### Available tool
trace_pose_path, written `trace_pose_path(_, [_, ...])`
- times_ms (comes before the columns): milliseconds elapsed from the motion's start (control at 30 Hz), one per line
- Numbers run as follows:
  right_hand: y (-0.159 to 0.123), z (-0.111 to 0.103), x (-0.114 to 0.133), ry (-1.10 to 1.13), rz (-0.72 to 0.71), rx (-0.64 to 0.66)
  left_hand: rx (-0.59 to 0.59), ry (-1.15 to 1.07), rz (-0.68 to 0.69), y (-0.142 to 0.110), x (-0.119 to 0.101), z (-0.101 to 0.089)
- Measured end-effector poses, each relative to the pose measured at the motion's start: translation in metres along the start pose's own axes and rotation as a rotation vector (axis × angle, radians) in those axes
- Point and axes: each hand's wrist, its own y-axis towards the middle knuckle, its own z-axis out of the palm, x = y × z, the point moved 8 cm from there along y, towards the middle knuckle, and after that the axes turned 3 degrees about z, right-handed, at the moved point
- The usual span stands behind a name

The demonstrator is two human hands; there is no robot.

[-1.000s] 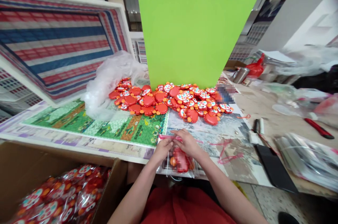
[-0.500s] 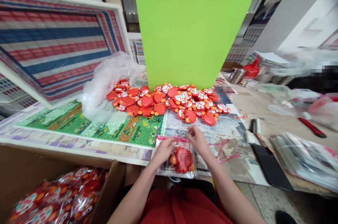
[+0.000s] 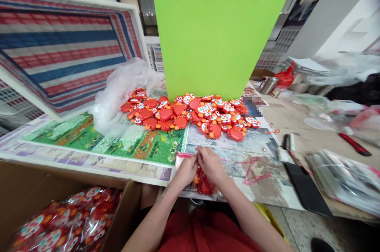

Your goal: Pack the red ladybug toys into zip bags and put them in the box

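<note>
A clear plastic zip bag (image 3: 181, 155) with a pink strip along its top lies at the table's front edge. Inside it is a red and orange crab-like toy (image 3: 204, 184), partly covered by my hands. My left hand (image 3: 187, 168) pinches the bag's top edge near the middle. Right beside it, fingertips touching, my right hand (image 3: 211, 164) is closed on the same edge. Beyond the bag lies a heap of similar red toys (image 3: 166, 114), some showing white faces with coloured spots.
An upright green board (image 3: 216, 46) stands behind the heap. To the left are a striped lined crate (image 3: 74, 52) and crumpled clear plastic (image 3: 114, 97). An open cardboard box (image 3: 130, 196) holds bagged toys. On the right lie a black phone-like slab (image 3: 307, 188), stacked bags (image 3: 341, 180) and a red cutter (image 3: 354, 144).
My right hand has moved left along the bag's top to meet my left hand, and now covers more of the toy. My left hand stays on the edge.
</note>
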Motion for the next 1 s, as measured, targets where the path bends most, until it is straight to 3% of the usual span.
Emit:
trace_pose_path(100, [0.001, -0.013, -0.037, 0.119, 0.109, -0.094, 0.000, -0.098, -0.027, -0.002, 0.013, 0.004])
trace_pose_path(200, [-0.012, -0.042, -0.104, 0.138, 0.272, -0.210, -0.021, -0.348, -0.231, -0.005, 0.045, 0.009])
trace_pose_path(300, [-0.030, -0.069, -0.156, 0.121, 0.436, -0.213, -0.029, -0.550, -0.406, -0.009, 0.067, 0.016])
trace_pose_path(367, [-0.035, -0.077, -0.152, 0.148, 0.387, -0.182, -0.030, -0.565, -0.395, -0.007, 0.066, 0.016])
trace_pose_path(500, [-0.025, -0.055, -0.074, 0.204, 0.144, -0.032, -0.012, -0.462, -0.278, -0.002, 0.043, 0.012])
trace_pose_path(600, [-0.013, -0.035, -0.029, 0.229, 0.120, -0.006, -0.010, -0.332, -0.164, -0.001, 0.023, 0.006])
trace_pose_path(700, [-0.003, -0.024, -0.011, 0.232, 0.107, -0.002, -0.024, -0.207, -0.054, -0.001, 0.007, 0.001])
trace_pose_path(800, [0.002, -0.020, -0.014, 0.190, 0.079, -0.009, -0.015, -0.176, -0.016, -0.002, 0.003, 0.001])
trace_pose_path(867, [0.001, -0.022, -0.029, 0.117, 0.088, -0.026, -0.019, -0.212, -0.055, -0.002, 0.010, 0.002])
trace_pose_path(1000, [-0.017, -0.048, -0.100, -0.177, 0.277, -0.091, -0.020, -0.350, -0.216, -0.004, 0.036, 0.009])
